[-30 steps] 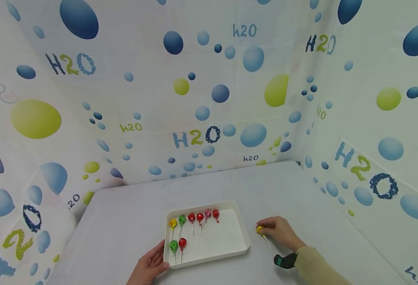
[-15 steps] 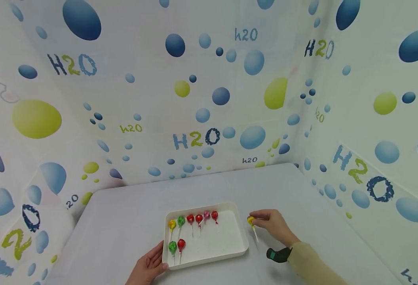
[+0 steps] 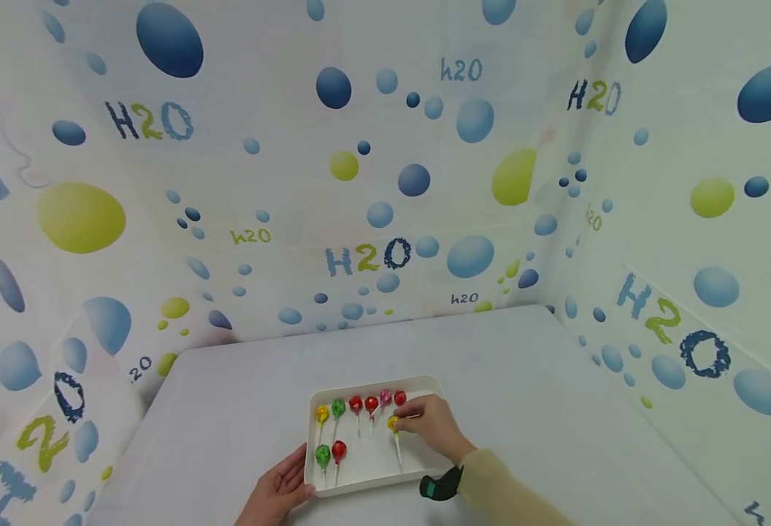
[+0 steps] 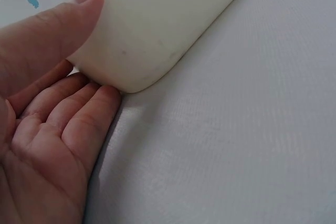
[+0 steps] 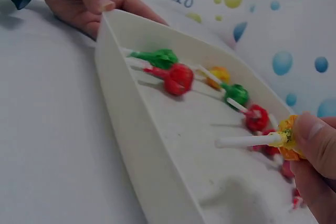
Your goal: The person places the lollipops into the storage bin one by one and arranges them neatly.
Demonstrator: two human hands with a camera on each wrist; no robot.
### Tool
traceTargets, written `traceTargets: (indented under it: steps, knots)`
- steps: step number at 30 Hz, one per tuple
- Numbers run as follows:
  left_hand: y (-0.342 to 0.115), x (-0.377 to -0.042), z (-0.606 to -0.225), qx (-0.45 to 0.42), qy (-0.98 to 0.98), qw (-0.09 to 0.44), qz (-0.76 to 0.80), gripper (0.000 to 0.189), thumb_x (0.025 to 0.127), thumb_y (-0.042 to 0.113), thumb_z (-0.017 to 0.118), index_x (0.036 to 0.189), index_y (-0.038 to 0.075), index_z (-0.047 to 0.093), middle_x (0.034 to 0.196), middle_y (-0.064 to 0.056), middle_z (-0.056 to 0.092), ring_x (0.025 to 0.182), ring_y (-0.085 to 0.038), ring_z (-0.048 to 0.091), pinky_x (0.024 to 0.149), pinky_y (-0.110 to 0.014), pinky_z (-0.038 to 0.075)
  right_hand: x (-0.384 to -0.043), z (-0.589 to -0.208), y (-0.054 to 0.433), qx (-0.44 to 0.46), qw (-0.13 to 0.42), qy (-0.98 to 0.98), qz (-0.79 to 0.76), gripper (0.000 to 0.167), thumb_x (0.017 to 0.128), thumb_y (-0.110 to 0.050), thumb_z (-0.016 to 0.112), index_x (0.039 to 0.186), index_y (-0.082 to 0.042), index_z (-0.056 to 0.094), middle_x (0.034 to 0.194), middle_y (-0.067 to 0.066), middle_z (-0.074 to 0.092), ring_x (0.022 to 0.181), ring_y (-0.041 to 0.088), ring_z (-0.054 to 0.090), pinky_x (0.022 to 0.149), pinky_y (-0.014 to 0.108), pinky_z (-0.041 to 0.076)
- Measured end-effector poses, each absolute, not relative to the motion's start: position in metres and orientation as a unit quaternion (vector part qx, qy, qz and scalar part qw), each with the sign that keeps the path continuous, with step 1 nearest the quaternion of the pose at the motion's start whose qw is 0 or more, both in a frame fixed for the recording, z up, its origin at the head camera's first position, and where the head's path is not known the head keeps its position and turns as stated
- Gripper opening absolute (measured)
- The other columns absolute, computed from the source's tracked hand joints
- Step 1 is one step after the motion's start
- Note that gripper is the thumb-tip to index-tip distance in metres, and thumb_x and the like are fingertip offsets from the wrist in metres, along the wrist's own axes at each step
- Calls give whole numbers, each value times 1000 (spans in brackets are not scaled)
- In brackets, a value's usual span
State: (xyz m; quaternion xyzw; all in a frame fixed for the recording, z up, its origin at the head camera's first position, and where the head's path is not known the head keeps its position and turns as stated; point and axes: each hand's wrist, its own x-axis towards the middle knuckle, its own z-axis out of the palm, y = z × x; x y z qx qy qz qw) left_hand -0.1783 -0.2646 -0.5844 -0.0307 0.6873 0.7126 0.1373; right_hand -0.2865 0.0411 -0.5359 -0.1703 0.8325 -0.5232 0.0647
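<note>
A yellow-wrapped lollipop (image 5: 287, 138) is pinched by its head between the thumb and fingers of my right hand (image 3: 431, 426). It hangs over the white tray (image 3: 359, 476), its stick pointing down toward the tray's near side in the head view. My left hand (image 3: 279, 488) holds the tray's near left corner, thumb at the rim and fingers along the outer wall (image 4: 126, 72). Inside, a back row runs from a yellow lollipop (image 3: 322, 414) and a green one (image 3: 338, 408) to several red and pink ones. A green lollipop (image 3: 323, 456) and a red lollipop (image 3: 339, 450) lie in front.
A white cloth covers the table (image 3: 241, 394) around the tray. Behind and at both sides hang white sheets (image 3: 280, 183) printed with blue and green bubbles. A dark band (image 3: 441, 484) sits at my right wrist.
My right hand has carried the yellow lollipop leftward from beside the tray to above its right part. The left hand stays at the tray's corner.
</note>
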Motion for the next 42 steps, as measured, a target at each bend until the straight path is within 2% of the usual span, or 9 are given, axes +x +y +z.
traceTargets:
  steps: [7,15,26,34,42]
  knots:
    - [-264,-178,-586,-23,690,135,710,93,93,12,76,158,-13,14,164,-33,14,152,-46,16,106,-19,52,-270,-541,-8,-178,52,860,-475,9,79,-7,87,84,-8,81,83,0,76,77,9,68,64,21,59]
    - [-266,-179,-586,-17,687,140,712,93,93,11,75,158,-13,13,164,-34,13,152,-46,14,107,-19,51,-268,-549,-25,-189,35,880,-435,10,77,-7,88,77,-10,79,75,-6,71,71,2,61,64,20,55]
    - [-266,-179,-587,-14,693,131,709,90,94,7,73,157,-14,13,163,-35,13,152,-47,15,108,-21,51,-268,-553,-29,-195,32,883,-425,11,77,-8,88,77,-13,79,74,-8,74,69,-1,60,63,19,53]
    - [-265,-179,-586,-16,695,131,706,90,94,9,73,157,-15,14,163,-35,13,152,-47,16,107,-21,51,-267,-554,-28,-187,47,887,-419,10,79,-10,87,80,-15,79,78,-7,75,74,5,65,68,24,57]
    - [-265,-179,-586,-22,691,137,709,92,93,12,75,158,-13,14,164,-34,13,152,-46,16,106,-19,52,-265,-552,-29,-194,49,883,-424,9,81,-9,86,82,-13,78,81,-4,76,76,7,67,69,24,58]
